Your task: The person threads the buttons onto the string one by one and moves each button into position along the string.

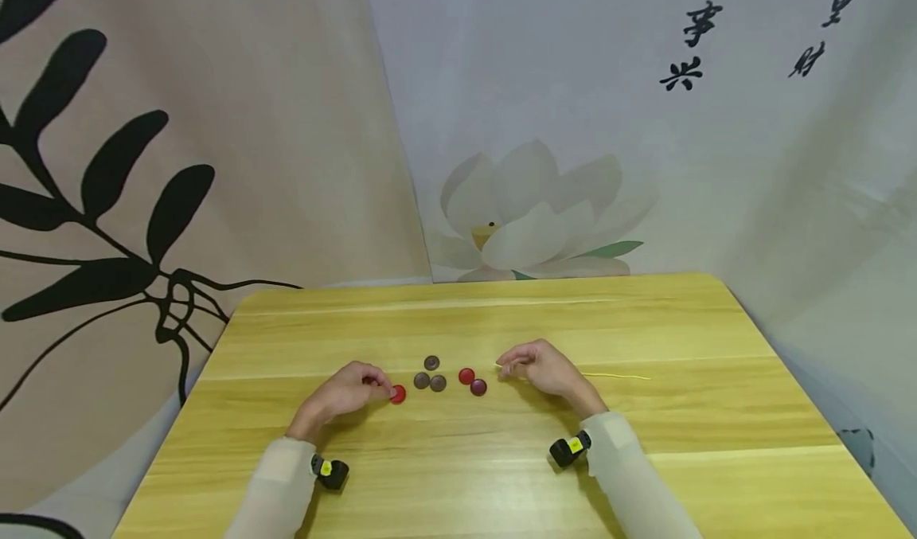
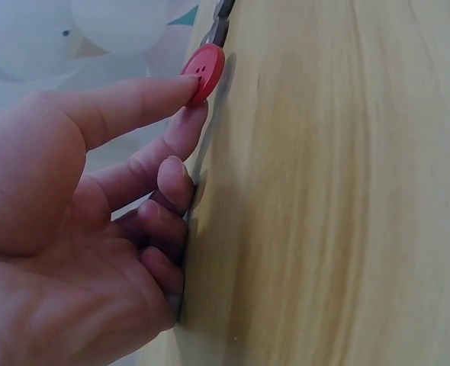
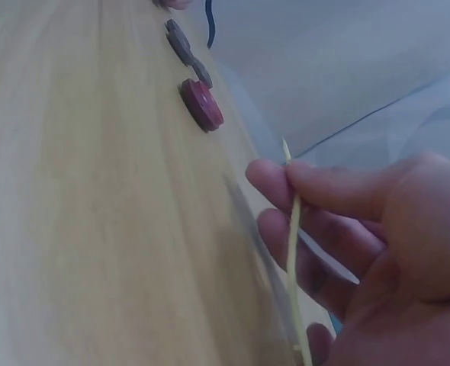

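My left hand (image 1: 351, 392) pinches a red button (image 1: 398, 394) by its edge and tips it up off the wooden table (image 1: 466, 475); the left wrist view shows that red button (image 2: 204, 72) held between thumb and forefinger. My right hand (image 1: 533, 366) pinches the end of a thin yellow cord (image 1: 616, 376), which trails to the right across the table. In the right wrist view the cord (image 3: 292, 229) runs between thumb and forefinger. Between the hands lie three brown buttons (image 1: 430, 375), a red button (image 1: 466, 376) and a dark red button (image 1: 478, 387).
The table's back edge meets printed wall cloths, one with black leaves (image 1: 100, 197) and one with a white lotus (image 1: 530, 212). Bare wood spreads to the right of the cord and in front of the hands. Small black cameras (image 1: 569, 448) sit on both wrists.
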### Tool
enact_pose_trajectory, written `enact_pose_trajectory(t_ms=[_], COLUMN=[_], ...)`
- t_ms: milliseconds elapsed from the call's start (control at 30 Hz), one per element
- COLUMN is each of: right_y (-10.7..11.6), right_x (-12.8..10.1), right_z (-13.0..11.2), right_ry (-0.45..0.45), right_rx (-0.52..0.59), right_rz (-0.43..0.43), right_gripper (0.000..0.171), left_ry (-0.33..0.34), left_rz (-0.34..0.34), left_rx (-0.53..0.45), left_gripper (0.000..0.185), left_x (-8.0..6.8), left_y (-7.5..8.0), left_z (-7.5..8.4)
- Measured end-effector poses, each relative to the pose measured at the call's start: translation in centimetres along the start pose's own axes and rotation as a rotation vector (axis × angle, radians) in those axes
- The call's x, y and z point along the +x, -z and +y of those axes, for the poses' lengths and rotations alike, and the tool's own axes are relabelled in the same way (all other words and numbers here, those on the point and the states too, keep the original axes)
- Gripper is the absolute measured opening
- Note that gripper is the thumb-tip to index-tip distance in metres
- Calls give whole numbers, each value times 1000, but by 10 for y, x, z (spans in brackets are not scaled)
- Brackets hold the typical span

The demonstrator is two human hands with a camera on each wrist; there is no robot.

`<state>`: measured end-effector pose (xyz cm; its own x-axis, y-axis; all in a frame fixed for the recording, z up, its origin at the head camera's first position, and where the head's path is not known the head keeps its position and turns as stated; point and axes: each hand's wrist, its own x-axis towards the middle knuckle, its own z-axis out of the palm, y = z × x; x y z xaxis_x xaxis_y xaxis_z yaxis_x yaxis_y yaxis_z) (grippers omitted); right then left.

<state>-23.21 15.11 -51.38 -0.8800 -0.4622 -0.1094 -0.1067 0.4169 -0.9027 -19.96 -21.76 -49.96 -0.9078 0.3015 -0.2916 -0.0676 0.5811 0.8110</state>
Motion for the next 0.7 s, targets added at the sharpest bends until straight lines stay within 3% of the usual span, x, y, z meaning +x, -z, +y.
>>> enact_pose_trajectory(t_ms=[467, 700], right_y=[4, 5], right_x=[-5, -8], right_z=[-4, -8], right_ry=[-37, -43], right_rx=[15, 11], right_rz=[36, 97], right_gripper=[14, 14], left_ry=[15, 27], left_rz=[46, 125], left_rx=[-17, -27], left_gripper=[9, 11], left_x=[2, 1], left_y=[-2, -4], left_z=[6, 8])
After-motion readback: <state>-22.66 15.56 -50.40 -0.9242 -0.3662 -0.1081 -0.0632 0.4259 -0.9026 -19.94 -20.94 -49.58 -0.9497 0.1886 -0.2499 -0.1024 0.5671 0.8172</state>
